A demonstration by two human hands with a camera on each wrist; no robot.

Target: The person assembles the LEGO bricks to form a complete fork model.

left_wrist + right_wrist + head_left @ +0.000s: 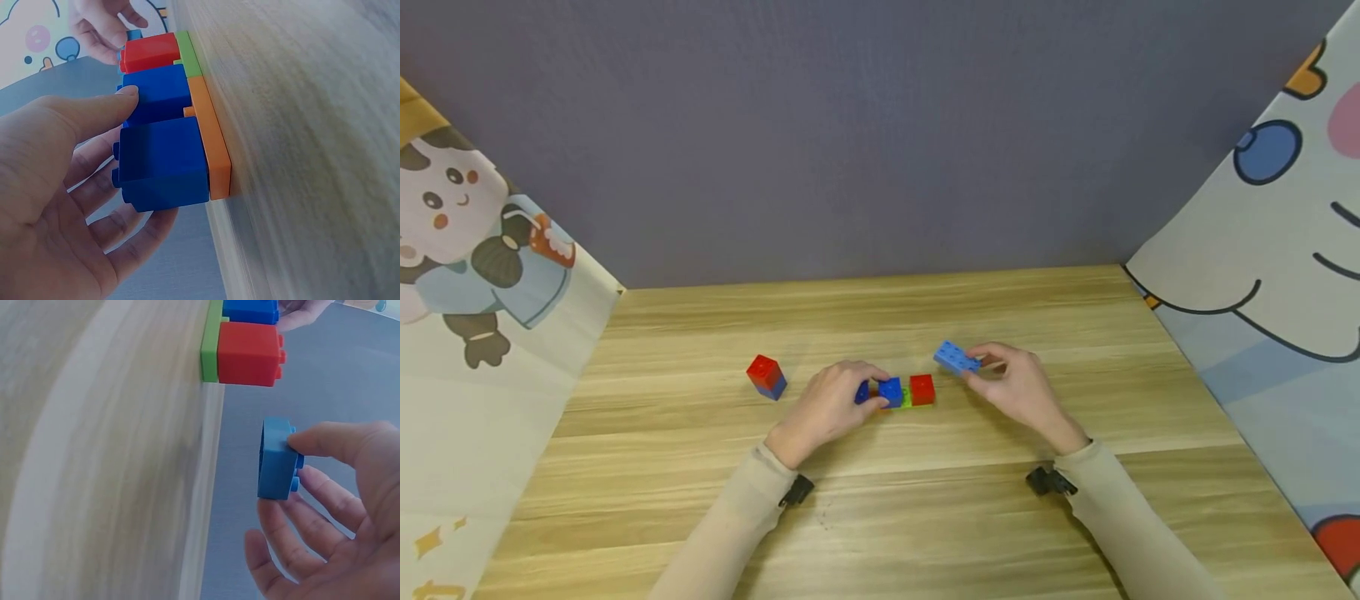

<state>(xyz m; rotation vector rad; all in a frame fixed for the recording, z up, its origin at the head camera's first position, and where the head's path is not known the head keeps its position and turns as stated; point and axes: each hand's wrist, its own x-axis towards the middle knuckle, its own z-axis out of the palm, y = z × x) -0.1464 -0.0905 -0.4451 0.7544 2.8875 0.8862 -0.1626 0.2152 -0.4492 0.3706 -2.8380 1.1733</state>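
Left hand [835, 402] pinches a dark blue block [891, 392] (mid-row), right hand [1021, 387] pinches a paler blue brick [955, 357]

A wood-grain table [925, 517] bears a red-on-blue stack [767, 377], an orange plate [211, 140] and a green plate [189, 55].

Head view: L hand [833, 402] partly hides end blue blk [862, 392]; sleeves [718, 525] cut off @ btm. L wrist view: lt-blue brick [955, 357] mostly hidden.

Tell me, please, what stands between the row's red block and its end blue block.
Another blue block stands between them, as the left wrist view shows.
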